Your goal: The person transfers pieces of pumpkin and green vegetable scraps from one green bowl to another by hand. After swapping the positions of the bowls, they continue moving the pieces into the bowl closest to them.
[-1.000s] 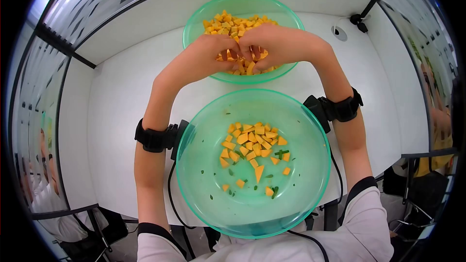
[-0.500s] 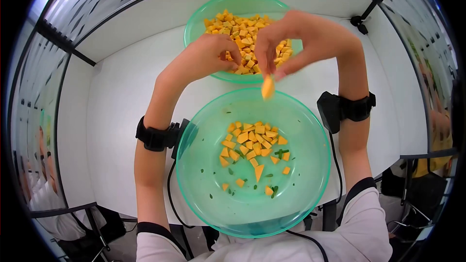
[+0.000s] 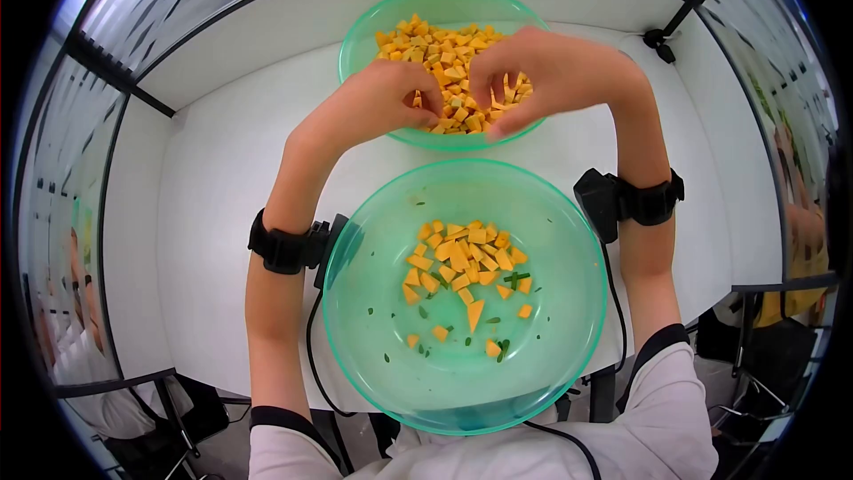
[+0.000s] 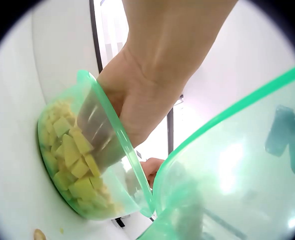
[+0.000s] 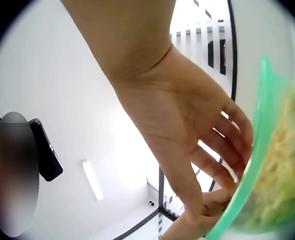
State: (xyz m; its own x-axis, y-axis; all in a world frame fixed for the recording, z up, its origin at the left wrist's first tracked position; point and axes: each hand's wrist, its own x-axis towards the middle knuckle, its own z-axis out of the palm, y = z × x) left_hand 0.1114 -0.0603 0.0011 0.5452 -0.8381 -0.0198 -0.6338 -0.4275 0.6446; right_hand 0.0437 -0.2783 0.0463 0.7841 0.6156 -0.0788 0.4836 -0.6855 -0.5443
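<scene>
Your right hand [image 3: 555, 71] over far bowl [image 3: 354, 46], fingers loosely parted, gripping nothing; your left hand [image 3: 380, 103] curls by orange cubes [image 3: 444, 55] (can't tell its grip).

Below the right hand [image 3: 553, 73], chunks [image 3: 449, 52] are orange, the far bowl [image 3: 354, 46] translucent green. Bodyward of it, dark-green flecks [image 3: 504, 352] speckle the near bowl [image 3: 475, 389].

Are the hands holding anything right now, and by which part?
The right hand, open over the far bowl, holds nothing visible. Whether the left hand there holds anything cannot be told.
</scene>
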